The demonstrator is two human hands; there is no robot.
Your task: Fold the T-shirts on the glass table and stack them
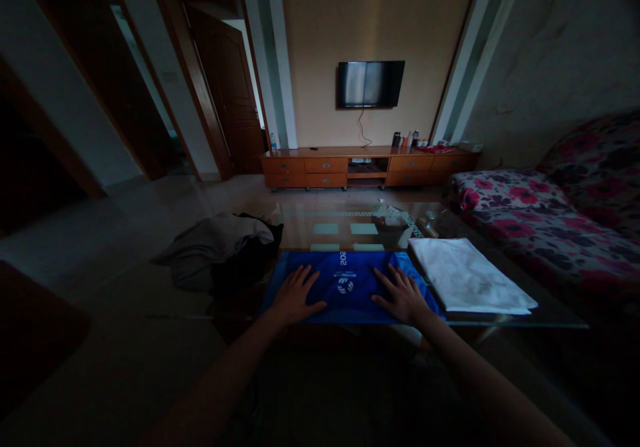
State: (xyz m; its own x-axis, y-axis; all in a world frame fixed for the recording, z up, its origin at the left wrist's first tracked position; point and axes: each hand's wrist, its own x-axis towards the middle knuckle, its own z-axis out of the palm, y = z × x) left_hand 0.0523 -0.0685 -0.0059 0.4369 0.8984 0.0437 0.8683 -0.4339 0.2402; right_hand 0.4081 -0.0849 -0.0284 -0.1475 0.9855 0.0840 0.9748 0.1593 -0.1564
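A blue folded garment (350,310) with a white printed emblem and digits lies flat on the glass coffee table (555,320), at its near edge. My left hand (296,295) rests on the left part of the cloth, fingers spread. On its right part lies my right hand (401,292), also flat with the fingers apart. Neither hand grips anything. Just right of the blue cloth is a folded white garment (470,277). A heap of grey and black clothing (220,250) sits at the table's left side.
Toward the table's far right are a crumpled clear plastic bag (393,215) and a small glass-like item (430,219). A floral sofa (530,213) stands at the right. Beyond is a wooden TV cabinet (325,165) bearing bottles, below a wall-mounted television (370,85).
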